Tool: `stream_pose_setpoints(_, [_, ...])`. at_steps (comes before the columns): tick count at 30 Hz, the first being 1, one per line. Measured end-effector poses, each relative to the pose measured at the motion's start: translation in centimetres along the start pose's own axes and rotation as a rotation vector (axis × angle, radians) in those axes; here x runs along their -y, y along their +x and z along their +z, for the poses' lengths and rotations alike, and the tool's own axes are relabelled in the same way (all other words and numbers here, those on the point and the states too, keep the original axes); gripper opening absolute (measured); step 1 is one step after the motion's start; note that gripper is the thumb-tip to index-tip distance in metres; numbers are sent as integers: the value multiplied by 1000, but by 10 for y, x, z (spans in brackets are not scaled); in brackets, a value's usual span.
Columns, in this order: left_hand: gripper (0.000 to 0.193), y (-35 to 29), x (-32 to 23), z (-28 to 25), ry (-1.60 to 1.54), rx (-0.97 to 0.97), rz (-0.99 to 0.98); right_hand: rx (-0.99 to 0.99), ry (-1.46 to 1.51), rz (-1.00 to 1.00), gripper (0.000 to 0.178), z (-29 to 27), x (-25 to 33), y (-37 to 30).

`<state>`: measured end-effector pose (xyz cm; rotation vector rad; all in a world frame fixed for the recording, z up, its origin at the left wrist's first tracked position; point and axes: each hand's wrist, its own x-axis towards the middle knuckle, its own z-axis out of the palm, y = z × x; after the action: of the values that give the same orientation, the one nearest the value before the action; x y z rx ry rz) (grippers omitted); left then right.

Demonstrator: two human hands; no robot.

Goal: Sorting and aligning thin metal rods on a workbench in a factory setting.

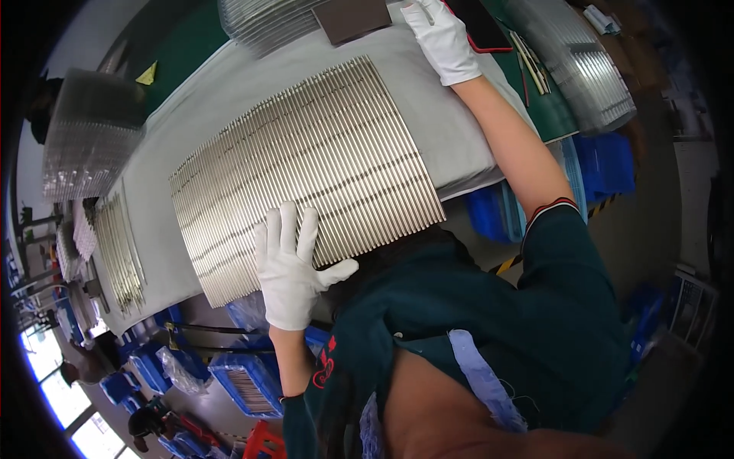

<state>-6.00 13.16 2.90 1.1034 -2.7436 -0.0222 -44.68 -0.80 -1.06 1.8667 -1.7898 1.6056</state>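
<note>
A wide row of slim, shiny metal rods [306, 164] lies side by side on a pale cloth [451, 130] over the table. My left hand [289, 279], in a white glove, rests with spread fingers on the near edge of the rods. Its thumb points out to the right. At the far right of the cloth is my right hand [443, 46], also gloved in white. Its fingers stretch away from me beside a black, red-edged flat device [480, 27], and their tips are partly cut off by the picture's edge. A dark brown flat pad [352, 19] lies to its left.
Clear plastic trays stand stacked at the left [92, 138], the back [267, 23] and the right [589, 73]. Pen-like tools [531, 65] lie on the green table surface [554, 115]. More thin rods [118, 252] lie at the left. Blue bins [248, 382] stand below the table.
</note>
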Motion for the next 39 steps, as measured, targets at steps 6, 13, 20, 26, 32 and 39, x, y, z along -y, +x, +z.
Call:
stream_pose_setpoints(6, [94, 7, -6, 7, 64, 17, 48, 18, -21, -2, 29, -4, 1, 0])
stream_pose_setpoints(13, [88, 10, -11, -2, -21, 38, 17, 724, 102, -478, 64, -59, 131, -50])
stream_pose_setpoints(20, [89, 8, -14, -1, -13, 31, -13, 1057, 180, -533, 64, -79, 166, -111])
stream_pose_setpoints(26, [89, 10, -13, -1, -42, 31, -7, 1119, -6, -473, 59, -108, 155, -105])
stream_pose_setpoints(32, [89, 9, -14, -2, -16, 40, -23, 1122, -61, -413, 57, -128, 146, -102])
stream_pose_setpoints(39, [89, 9, -13, 2, -18, 26, -18, 1128, 62, -505, 59, -92, 160, -112])
